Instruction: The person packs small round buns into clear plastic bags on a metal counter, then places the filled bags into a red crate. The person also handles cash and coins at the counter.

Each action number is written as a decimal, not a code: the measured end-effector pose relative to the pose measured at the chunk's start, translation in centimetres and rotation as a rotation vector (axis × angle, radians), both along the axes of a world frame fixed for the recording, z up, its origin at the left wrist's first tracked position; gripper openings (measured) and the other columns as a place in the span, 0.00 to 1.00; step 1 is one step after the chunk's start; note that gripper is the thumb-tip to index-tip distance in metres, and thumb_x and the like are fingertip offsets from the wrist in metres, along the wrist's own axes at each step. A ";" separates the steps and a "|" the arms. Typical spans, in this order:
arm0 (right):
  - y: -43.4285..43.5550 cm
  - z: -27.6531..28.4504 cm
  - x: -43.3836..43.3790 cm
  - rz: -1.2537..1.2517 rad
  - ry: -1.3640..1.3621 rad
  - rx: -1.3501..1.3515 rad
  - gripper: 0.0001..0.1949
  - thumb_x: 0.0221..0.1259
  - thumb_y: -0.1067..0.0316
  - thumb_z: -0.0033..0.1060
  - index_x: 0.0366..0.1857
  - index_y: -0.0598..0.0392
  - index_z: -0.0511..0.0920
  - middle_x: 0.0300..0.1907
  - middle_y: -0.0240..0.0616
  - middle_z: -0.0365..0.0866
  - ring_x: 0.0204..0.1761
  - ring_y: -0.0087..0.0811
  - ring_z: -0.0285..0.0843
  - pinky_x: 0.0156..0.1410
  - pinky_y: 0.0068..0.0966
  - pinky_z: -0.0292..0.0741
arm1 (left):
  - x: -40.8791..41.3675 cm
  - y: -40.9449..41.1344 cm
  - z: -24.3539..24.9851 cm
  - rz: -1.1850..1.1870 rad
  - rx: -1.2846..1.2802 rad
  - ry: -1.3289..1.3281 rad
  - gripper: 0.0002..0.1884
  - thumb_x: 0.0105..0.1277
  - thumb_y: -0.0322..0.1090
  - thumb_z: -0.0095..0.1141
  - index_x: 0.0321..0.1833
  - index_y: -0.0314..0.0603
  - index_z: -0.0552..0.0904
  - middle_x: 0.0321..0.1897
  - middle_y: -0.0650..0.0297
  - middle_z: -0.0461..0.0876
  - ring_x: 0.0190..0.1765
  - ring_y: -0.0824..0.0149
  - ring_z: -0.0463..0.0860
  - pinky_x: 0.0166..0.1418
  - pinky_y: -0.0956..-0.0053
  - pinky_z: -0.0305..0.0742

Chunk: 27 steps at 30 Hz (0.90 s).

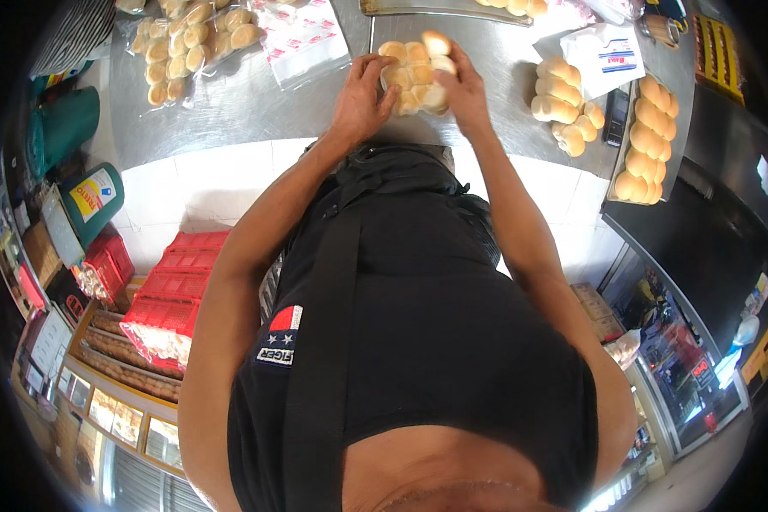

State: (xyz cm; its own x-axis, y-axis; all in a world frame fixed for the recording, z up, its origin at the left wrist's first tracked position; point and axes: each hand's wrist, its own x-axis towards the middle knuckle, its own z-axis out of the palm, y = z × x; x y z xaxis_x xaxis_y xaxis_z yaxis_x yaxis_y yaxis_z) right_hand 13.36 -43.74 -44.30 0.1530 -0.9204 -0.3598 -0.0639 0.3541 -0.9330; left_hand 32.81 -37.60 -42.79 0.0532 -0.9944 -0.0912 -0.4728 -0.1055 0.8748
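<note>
A cluster of small golden bread rolls (411, 75) lies on the steel table (294, 115) in front of me. My left hand (366, 96) grips its left side, with fingers on the top and lower edge. On the right side, my right hand (466, 86), slightly blurred, has its fingers around rolls, and one tilted roll (436, 43) stands up at the upper right. Further right, longer joined rolls (558, 89) and a smaller group of rolls (578, 131) lie loose. A metal tray (619, 173) at the right edge holds rows of joined rolls (646, 141).
Clear bags of rolls (195, 38) and printed plastic bags (307, 45) lie at the left. A white printed bag (605, 57), a black phone-like device (616, 117) and a metal cup (659, 31) are at the right. Another tray (448, 11) is at the back. Red crates (173, 288) stand below left.
</note>
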 end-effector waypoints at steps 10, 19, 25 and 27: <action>-0.6 2.8 -1.8 0.190 0.681 -0.665 0.27 0.66 0.66 0.63 0.69 0.59 0.72 0.65 0.54 0.76 0.66 0.55 0.74 0.72 0.43 0.72 | 3.5 1.6 -1.5 0.074 -0.352 -0.240 0.21 0.63 0.32 0.67 0.60 0.44 0.80 0.58 0.57 0.79 0.61 0.48 0.76 0.62 0.56 0.75; 3.8 -0.3 4.0 0.549 0.715 -0.680 0.35 0.66 0.53 0.67 0.74 0.53 0.67 0.79 0.51 0.57 0.79 0.58 0.52 0.82 0.49 0.54 | 11.8 0.6 -3.8 0.076 -0.297 -0.410 0.06 0.64 0.33 0.67 0.40 0.41 0.85 0.39 0.58 0.85 0.46 0.52 0.84 0.49 0.59 0.80; 1.8 1.0 0.4 0.502 0.736 -0.682 0.36 0.68 0.48 0.65 0.75 0.55 0.66 0.79 0.54 0.57 0.79 0.59 0.53 0.82 0.49 0.55 | 13.0 0.5 -4.8 0.093 -0.299 -0.292 0.09 0.67 0.29 0.63 0.49 0.40 0.82 0.40 0.55 0.86 0.47 0.50 0.86 0.50 0.59 0.82; 1.4 0.8 1.4 0.593 0.725 -0.731 0.35 0.67 0.48 0.66 0.74 0.54 0.68 0.79 0.52 0.58 0.79 0.59 0.54 0.82 0.49 0.56 | 12.8 0.4 -4.1 0.060 -0.275 -0.328 0.11 0.67 0.27 0.61 0.52 0.40 0.81 0.41 0.54 0.86 0.48 0.50 0.86 0.51 0.59 0.82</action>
